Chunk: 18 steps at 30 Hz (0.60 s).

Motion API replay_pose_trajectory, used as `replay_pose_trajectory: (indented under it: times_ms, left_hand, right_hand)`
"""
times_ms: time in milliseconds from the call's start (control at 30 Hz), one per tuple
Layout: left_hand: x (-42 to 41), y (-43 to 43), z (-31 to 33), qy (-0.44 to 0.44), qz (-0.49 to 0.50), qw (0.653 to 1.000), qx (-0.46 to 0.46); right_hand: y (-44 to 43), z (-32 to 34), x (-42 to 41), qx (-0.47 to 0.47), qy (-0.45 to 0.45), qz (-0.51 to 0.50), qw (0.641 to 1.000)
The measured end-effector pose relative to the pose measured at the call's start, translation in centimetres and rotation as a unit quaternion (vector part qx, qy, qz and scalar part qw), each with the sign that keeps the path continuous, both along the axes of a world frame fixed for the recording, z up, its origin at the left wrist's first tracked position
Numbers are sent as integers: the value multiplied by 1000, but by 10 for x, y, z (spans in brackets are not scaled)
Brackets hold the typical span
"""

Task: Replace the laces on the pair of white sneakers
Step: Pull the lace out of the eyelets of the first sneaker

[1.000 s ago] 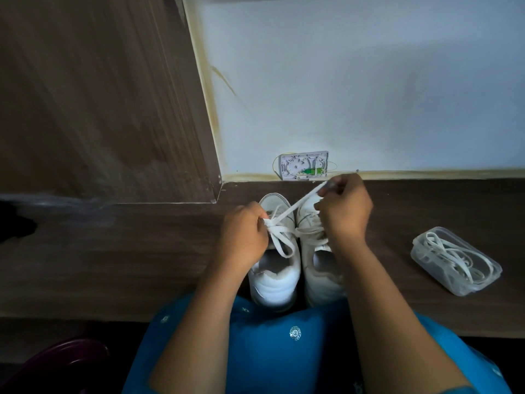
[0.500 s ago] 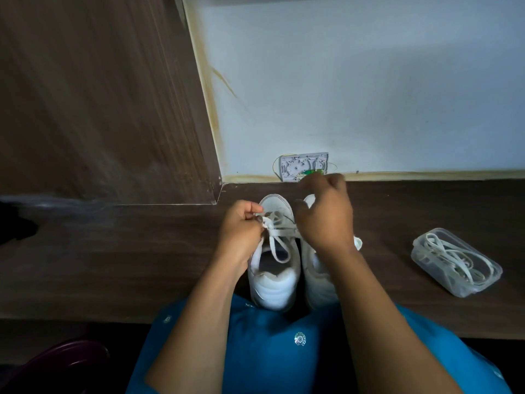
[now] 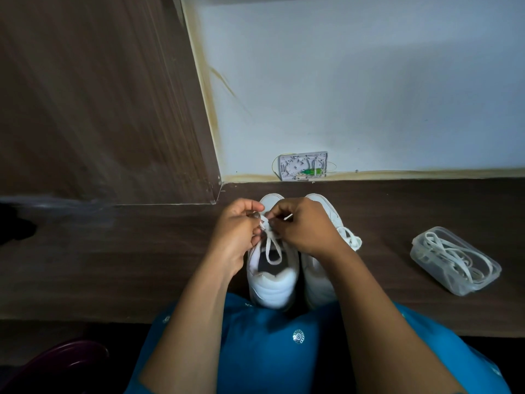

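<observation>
Slack returns to the lace (image 3: 272, 263) — pulled taut toward 1 o'clock 1 s ago, now pinched by left hand (image 3: 237, 231) and right hand (image 3: 304, 227) together above the left sneaker (image 3: 272, 291) at 12 o'clock — probably starting another eyelet.

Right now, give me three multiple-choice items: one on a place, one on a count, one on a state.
1. The clear container lies where from the sneakers? A left; B right; C behind them.
2. How many sneakers stand on the table? A three; B one; C two.
3. The left hand and right hand: A both pinch the lace; B both lie flat; C one reaches into the container.
Key: B, it sits right of the pair; C, two stand side by side; A, both hands' fingers close on the lace.
</observation>
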<state>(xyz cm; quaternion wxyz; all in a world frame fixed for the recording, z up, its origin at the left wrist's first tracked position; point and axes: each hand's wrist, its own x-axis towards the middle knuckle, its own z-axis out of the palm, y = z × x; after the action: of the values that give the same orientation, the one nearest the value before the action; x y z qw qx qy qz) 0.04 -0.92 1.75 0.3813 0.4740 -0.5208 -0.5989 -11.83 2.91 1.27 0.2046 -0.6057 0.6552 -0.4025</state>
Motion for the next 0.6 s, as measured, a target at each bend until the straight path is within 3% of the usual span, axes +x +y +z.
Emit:
replay_pose_trajectory:
  times_ms: [133, 267, 467, 600]
  left_hand:
    - [11, -3, -2, 29, -50, 998, 2]
    - [16, -5, -8, 8, -89, 992, -84]
    - [11, -10, -12, -78, -125, 975, -169]
    - [8, -11, -17, -113, -132, 970, -169]
  right_hand:
    - [2, 1, -4, 28, -103, 2, 994]
    - [4, 1, -5, 21, -141, 7, 990]
    - [3, 0, -3, 13, -149, 4, 989]
    - [3, 1, -3, 1, -76, -11, 997]
